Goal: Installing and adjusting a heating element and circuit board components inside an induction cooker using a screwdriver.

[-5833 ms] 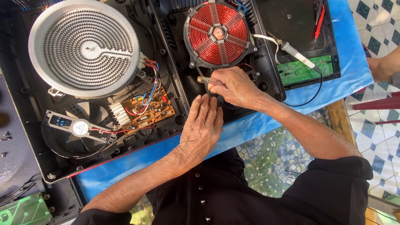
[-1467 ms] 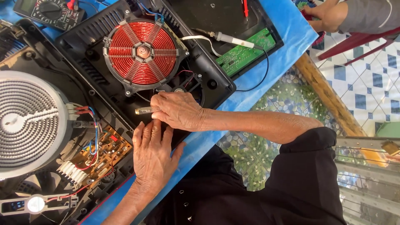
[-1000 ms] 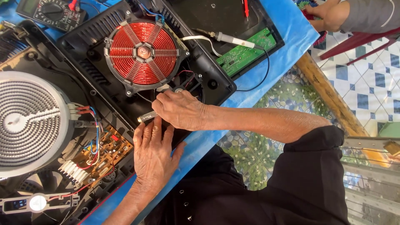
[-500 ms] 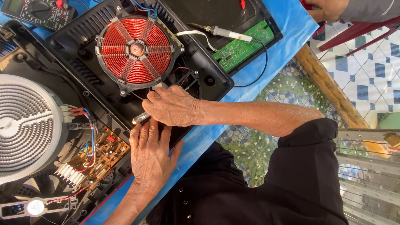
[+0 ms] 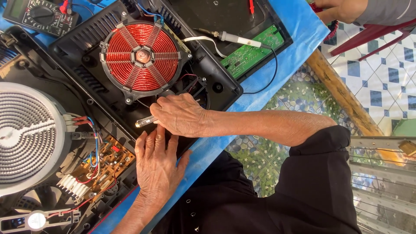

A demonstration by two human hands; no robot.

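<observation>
Blue-covered table outdoors, patterned tile floor at 3 o'clock, flowered floor covering under the table edge, wooden beam along it. On the table: open black cooker base with red copper coil at 11 o'clock, green circuit board at 1 o'clock with a soldering iron lying across it, multimeter at top left. Second opened cooker at 9 o'clock: round grey heating plate, brown circuit board with coloured wires just beside it.

Right hand reaches in from 3 o'clock, palm down, fingers curled around a clear-handled screwdriver, just below the coil; handle end sticks out toward 9 o'clock. Left hand comes up from 6 o'clock, flat and open, fingers spread, fingertips touching the base just under the screwdriver. Another person's hand at top right, apart.
</observation>
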